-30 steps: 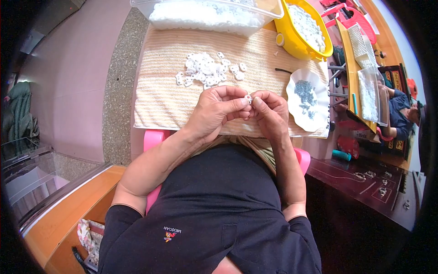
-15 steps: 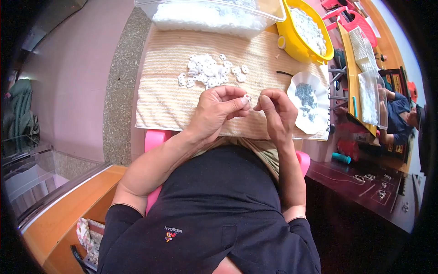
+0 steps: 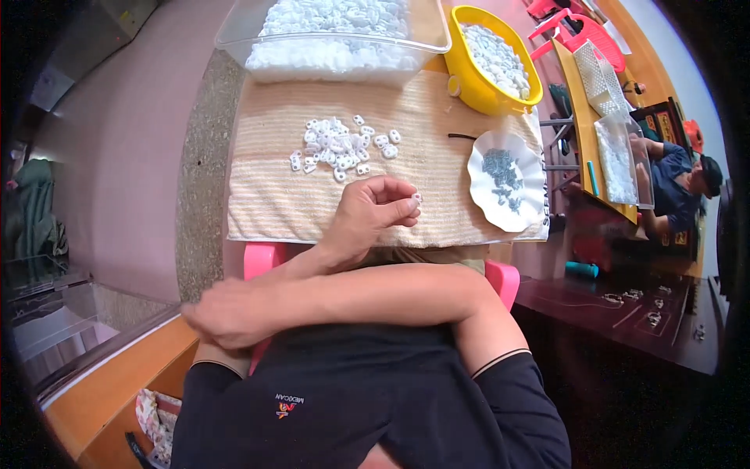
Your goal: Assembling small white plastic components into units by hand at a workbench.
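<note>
Between the thumb and fingertips of my left hand (image 3: 375, 209) is a small white plastic piece with holes (image 3: 417, 198), held just above the towel's near part. My right arm crosses over my left forearm, and my right hand (image 3: 226, 313) is at my left elbow, its fingers smeared by motion. On the striped beige towel (image 3: 266, 187) lies a loose pile of similar white two-hole pieces (image 3: 336, 144), beyond my left hand. To the right stands a white wavy-rimmed dish (image 3: 512, 222) holding small dark grey pieces (image 3: 501, 169), too small to name.
At the far edge stand a clear plastic bin (image 3: 332, 74) and a yellow tub (image 3: 469, 94), both full of white pieces. A thin black stick (image 3: 461, 136) lies by the dish. At the right, a co-worker (image 3: 676, 187) handles a clear box of white pieces (image 3: 617, 164).
My right hand has left the space beside my left hand and swung left across my body to my left elbow. My left hand keeps its pinch on the white piece. The view has shifted slightly.
</note>
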Motion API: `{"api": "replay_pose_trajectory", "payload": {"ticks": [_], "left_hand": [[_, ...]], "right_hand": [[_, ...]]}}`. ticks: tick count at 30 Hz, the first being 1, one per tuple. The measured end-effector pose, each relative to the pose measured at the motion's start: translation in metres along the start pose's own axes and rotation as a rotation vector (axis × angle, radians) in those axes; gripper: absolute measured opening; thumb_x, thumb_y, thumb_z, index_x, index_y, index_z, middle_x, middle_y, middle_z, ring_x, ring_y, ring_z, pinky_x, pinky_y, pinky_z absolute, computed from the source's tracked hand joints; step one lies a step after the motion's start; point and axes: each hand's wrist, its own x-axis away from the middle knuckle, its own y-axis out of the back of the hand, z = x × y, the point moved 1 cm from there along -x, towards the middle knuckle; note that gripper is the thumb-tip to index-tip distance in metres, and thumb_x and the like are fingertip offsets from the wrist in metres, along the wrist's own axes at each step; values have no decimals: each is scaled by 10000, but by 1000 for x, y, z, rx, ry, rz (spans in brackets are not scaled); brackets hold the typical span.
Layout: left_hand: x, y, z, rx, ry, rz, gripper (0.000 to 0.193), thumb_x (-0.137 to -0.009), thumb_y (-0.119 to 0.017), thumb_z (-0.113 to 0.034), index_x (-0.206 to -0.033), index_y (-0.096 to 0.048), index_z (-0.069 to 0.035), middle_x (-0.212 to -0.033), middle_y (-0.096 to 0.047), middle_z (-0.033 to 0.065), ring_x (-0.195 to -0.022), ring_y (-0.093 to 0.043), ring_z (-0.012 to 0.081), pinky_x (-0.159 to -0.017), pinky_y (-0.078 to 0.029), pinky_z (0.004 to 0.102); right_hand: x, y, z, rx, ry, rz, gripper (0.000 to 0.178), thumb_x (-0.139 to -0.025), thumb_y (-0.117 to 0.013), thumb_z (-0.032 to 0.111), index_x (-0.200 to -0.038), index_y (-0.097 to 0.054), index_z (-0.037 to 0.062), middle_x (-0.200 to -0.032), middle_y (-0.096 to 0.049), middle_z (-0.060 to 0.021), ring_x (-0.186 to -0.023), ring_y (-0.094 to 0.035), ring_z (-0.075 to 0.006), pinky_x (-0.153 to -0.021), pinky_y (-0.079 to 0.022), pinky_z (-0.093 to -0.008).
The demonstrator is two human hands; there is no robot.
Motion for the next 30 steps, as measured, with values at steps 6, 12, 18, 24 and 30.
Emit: {"api": "replay_pose_trajectory", "payload": {"ticks": [6, 12, 18, 24, 30], "left_hand": [[0, -3, -9, -69, -50, 58, 157, -859, -673, -31, -999, -626, 21, -867, -667, 80, -758, -649, 136, -722, -561, 273], [-2, -7, -6, -86, -68, 72, 142, -858, -669, -26, -980, -630, 35, -845, -657, 60, -750, -632, 108, -694, -543, 245], [-3, -4, -9, -65, -77, 63, 151, -859, -668, -26, -994, -634, 31, -863, -662, 65, -759, -637, 113, -699, -547, 252], [-3, 8, -14, 61, -74, -48, 219, -854, -667, -29, -1056, -623, 43, -893, -674, 74, -789, -648, 125, -722, -551, 258], [0, 15, -27, 162, -114, -50, 194, -866, -663, -50, -1042, -638, 25, -880, -680, 77, -780, -654, 123, -744, -550, 258]], "right_hand": [[-5, -17, 0, 56, -50, 118, 247, -821, -562, 188, -933, -567, -33, -832, -657, -224, -838, -633, -425, -733, -490, -517], [-11, -31, 1, -72, 51, 72, 236, -844, -546, 165, -885, -518, -66, -751, -628, -239, -774, -621, -437, -644, -470, -518], [13, 8, 6, -300, 23, 27, 162, -897, -508, 158, -948, -489, 5, -712, -584, -198, -719, -587, -438, -636, -452, -488], [88, 77, -2, 125, 84, -569, 219, -792, -564, -31, -1000, -565, 38, -814, -595, -125, -762, -625, -306, -675, -490, -383], [175, 119, 5, 168, -192, -1086, 62, -928, -543, -21, -978, -567, -47, -903, -575, -86, -710, -565, -111, -640, -468, -223]]}}
